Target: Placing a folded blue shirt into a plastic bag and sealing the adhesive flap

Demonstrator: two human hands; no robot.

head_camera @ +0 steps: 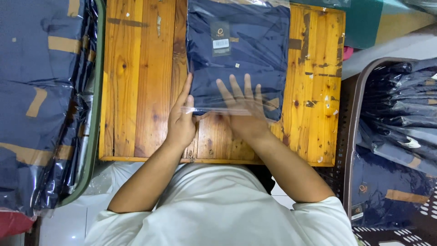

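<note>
Bagged navy clothes fill the stack (41,105) at left and the basket (353,136) at right. On the table (136,91), the left hand (181,119) edges the bag (239,50); the right hand (243,107) lies flat, open, under its flap.

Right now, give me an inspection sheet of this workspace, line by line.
Surface: wooden table, orange-brown planks, worn dark patches and pale flecks.
Job's things: folded navy garment in a clear plastic bag, lying flat on the table, a tag showing through the film.
Clutter: nothing seen beyond paint-like marks.
Hands: left hand at the bag's left edge near its open end; right hand flat, inside or under the clear flap, which one unclear.
Cables: nothing seen.
Surroundings: stack of bagged navy garments to the left; dark basket of bagged garments to the right.
</note>
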